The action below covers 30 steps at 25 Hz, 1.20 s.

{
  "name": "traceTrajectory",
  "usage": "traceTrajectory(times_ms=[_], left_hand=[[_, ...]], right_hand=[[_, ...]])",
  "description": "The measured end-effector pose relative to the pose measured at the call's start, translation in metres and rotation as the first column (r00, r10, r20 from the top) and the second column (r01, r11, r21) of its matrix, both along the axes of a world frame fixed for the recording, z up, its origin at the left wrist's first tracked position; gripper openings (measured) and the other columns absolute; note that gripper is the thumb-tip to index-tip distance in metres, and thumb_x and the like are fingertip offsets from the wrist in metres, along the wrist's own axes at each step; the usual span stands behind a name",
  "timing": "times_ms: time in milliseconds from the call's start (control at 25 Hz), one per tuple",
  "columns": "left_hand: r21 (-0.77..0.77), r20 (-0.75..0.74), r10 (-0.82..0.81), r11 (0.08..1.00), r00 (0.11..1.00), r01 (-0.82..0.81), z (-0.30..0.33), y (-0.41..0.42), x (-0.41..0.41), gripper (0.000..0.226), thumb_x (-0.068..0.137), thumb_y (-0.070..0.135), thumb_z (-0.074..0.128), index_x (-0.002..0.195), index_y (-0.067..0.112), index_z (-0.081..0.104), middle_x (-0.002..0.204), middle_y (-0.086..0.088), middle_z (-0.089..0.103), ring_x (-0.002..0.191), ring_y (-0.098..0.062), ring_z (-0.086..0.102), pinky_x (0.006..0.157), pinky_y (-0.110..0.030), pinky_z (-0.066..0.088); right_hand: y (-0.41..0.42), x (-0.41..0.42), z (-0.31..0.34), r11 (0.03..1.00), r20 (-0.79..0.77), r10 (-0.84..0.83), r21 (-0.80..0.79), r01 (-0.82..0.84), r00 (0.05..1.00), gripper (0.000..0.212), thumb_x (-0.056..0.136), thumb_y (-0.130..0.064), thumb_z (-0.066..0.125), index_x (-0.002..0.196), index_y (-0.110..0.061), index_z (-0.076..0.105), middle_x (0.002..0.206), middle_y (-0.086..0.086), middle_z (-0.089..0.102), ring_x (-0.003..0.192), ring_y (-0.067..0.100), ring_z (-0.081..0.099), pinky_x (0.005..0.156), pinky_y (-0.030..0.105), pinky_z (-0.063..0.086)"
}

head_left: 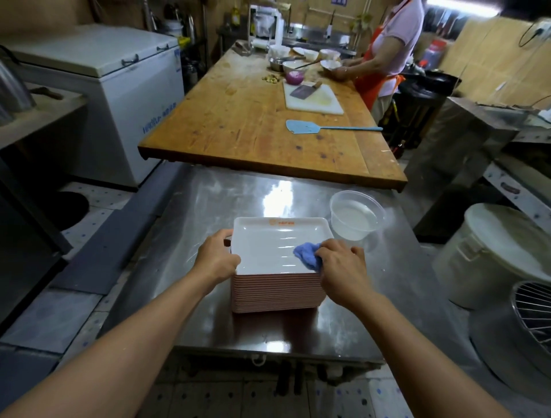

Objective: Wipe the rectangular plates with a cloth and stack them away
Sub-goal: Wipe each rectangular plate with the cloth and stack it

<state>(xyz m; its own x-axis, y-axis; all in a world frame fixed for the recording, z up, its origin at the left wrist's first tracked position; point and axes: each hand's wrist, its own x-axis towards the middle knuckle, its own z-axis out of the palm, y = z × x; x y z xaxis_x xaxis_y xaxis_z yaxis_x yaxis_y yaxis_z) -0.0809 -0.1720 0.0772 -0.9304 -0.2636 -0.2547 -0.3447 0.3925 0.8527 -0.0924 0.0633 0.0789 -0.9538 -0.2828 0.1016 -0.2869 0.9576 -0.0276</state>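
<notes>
An orange logo, too small to read, marks the far rim of the top white rectangular plate (277,244) on the stack (275,294) on the steel desk (208,209), where the left hand (216,258) grips the plate's left edge and the right hand (343,268) presses a bunched blue cloth (307,256) onto its near right corner.

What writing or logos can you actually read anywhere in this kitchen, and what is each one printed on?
No text here can be read with certainty.
Orange logo and characters on the far rim of the top plate: too small and blurred to read.
Blue lettering along the front of the white chest freezer: slanted and blurred, not legible.
Blue sign on the back wall: cut off at the frame's edge, unreadable.
</notes>
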Motion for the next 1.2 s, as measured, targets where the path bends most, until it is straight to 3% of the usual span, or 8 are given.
traceTrajectory(times_ms=[120,280,440,560,680,800,1000,1200], left_hand=[[0.137,0.009,0.006,0.990,1.000,-0.007,0.002,-0.006,0.000,0.069,0.071,-0.018,0.053,0.131,0.016,0.052,0.119,-0.005,0.057,0.095,-0.027,0.060,0.070,-0.040,0.058],[0.248,0.020,0.014,0.968,1.000,-0.019,0.006,-0.006,0.004,0.072,0.074,-0.022,0.049,0.134,0.017,0.051,0.114,-0.004,0.056,0.084,-0.022,0.061,0.062,-0.034,0.057],[0.276,0.017,0.024,0.961,1.000,-0.027,0.004,-0.004,0.004,0.068,0.077,-0.022,0.046,0.134,0.015,0.049,0.114,-0.005,0.054,0.089,-0.028,0.059,0.067,-0.040,0.056],[0.288,0.023,0.025,0.957,0.999,-0.031,0.001,-0.006,0.004,0.067,0.079,-0.019,0.045,0.135,0.017,0.049,0.119,-0.007,0.054,0.094,-0.031,0.061,0.071,-0.044,0.056],[0.329,0.026,0.011,0.944,1.000,-0.019,-0.001,-0.008,0.007,0.063,0.083,-0.015,0.046,0.134,0.022,0.049,0.117,-0.004,0.055,0.083,-0.022,0.060,0.063,-0.034,0.053],[0.349,0.012,0.002,0.937,1.000,-0.006,-0.001,-0.008,0.009,0.061,0.083,-0.011,0.050,0.132,0.026,0.050,0.114,-0.002,0.055,0.081,-0.019,0.057,0.065,-0.033,0.051],[0.272,0.010,-0.014,0.962,1.000,0.011,0.000,-0.006,0.007,0.061,0.080,-0.009,0.060,0.131,0.024,0.050,0.117,-0.003,0.053,0.087,-0.020,0.058,0.062,-0.033,0.056],[0.037,-0.022,-0.017,0.999,1.000,0.018,-0.004,-0.003,-0.001,0.060,0.077,-0.011,0.052,0.130,0.017,0.052,0.122,-0.006,0.057,0.102,-0.029,0.059,0.085,-0.047,0.054]], right_hand=[[-0.011,-0.032,0.000,0.998,-0.024,0.032,0.058,-0.030,0.999,0.030,0.090,-0.010,0.046,0.118,-0.011,0.054,0.128,0.006,0.048,0.120,0.023,0.040,0.093,0.032,0.031],[-0.039,-0.049,-0.003,0.979,0.020,-0.061,-0.193,0.064,0.998,0.029,0.098,-0.013,0.034,0.118,-0.001,0.052,0.127,0.014,0.046,0.116,0.029,0.041,0.092,0.036,0.038],[-0.077,-0.043,-0.014,0.958,0.042,0.204,-0.214,-0.191,0.978,0.029,0.092,-0.013,0.047,0.120,-0.007,0.056,0.135,0.009,0.040,0.120,0.027,0.038,0.094,0.032,0.040],[-0.100,-0.040,-0.005,0.936,0.084,0.298,-0.222,-0.273,0.951,0.032,0.093,-0.014,0.047,0.124,-0.014,0.057,0.137,0.004,0.043,0.120,0.028,0.039,0.090,0.035,0.038],[-0.099,-0.026,0.000,0.911,0.200,0.359,-0.287,-0.296,0.912,0.033,0.094,-0.018,0.044,0.123,-0.025,0.057,0.137,-0.004,0.044,0.122,0.022,0.038,0.091,0.038,0.029],[-0.086,-0.011,0.006,0.900,0.318,0.403,-0.311,-0.307,0.859,0.031,0.094,-0.016,0.043,0.118,-0.029,0.059,0.134,-0.008,0.044,0.120,0.016,0.036,0.093,0.040,0.025],[-0.075,0.006,0.010,0.889,0.271,0.444,-0.253,-0.382,0.854,0.033,0.093,-0.019,0.046,0.123,-0.033,0.052,0.135,-0.011,0.043,0.120,0.012,0.038,0.095,0.038,0.023],[-0.014,0.015,0.006,0.970,0.075,0.236,-0.084,-0.230,0.969,0.034,0.090,-0.017,0.043,0.119,-0.033,0.050,0.130,-0.016,0.047,0.115,0.011,0.045,0.077,0.029,0.011]])
